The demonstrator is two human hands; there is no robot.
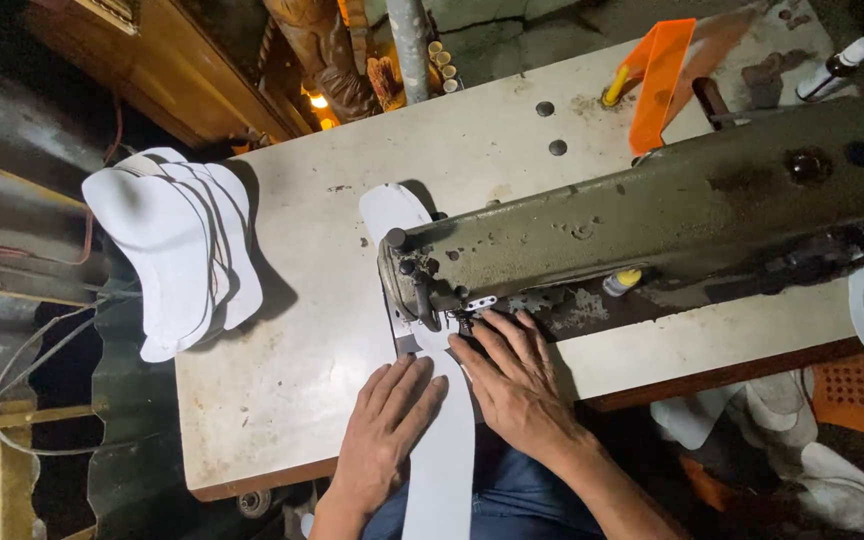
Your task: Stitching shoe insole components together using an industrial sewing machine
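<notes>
Both my palms flat, fingers spread, nothing gripped: left hand (384, 425) and right hand (514, 380) press the white strip (444, 440) just in front of the sewing machine (652, 215) head, strip running under it.

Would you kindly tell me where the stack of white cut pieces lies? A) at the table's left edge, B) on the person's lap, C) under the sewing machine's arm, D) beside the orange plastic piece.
A: the stack of white cut pieces overhangs the left edge of the table, apart from both hands.
</notes>
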